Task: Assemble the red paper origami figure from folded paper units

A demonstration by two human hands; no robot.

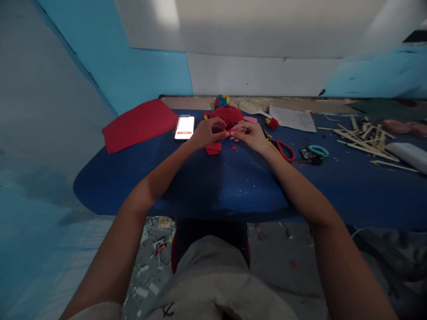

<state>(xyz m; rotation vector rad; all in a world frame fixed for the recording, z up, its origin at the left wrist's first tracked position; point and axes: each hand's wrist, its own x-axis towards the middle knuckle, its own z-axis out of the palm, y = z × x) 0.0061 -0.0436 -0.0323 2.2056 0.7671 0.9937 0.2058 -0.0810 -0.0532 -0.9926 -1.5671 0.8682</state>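
My left hand (207,132) and my right hand (251,136) meet over the blue table, fingertips pinched on a small red paper piece (229,133). Most of that piece is hidden by the fingers. Just behind it sits a round, red, pleated paper shape (227,115), with a blue and yellow folded part (222,100) beyond. Below my left hand lies a folded red paper strip (213,149). A tiny red scrap (234,147) rests in front of the fingers. Beside my right wrist are red-handled scissors (286,150), partly covered by the hand.
Red sheets (140,124) and a lit phone (184,128) lie to the left. Rightward are a small red and yellow piece (272,123), white paper (292,118), teal-handled pliers (318,151) and several thin wooden sticks (367,140). A wall stands behind the table (233,191).
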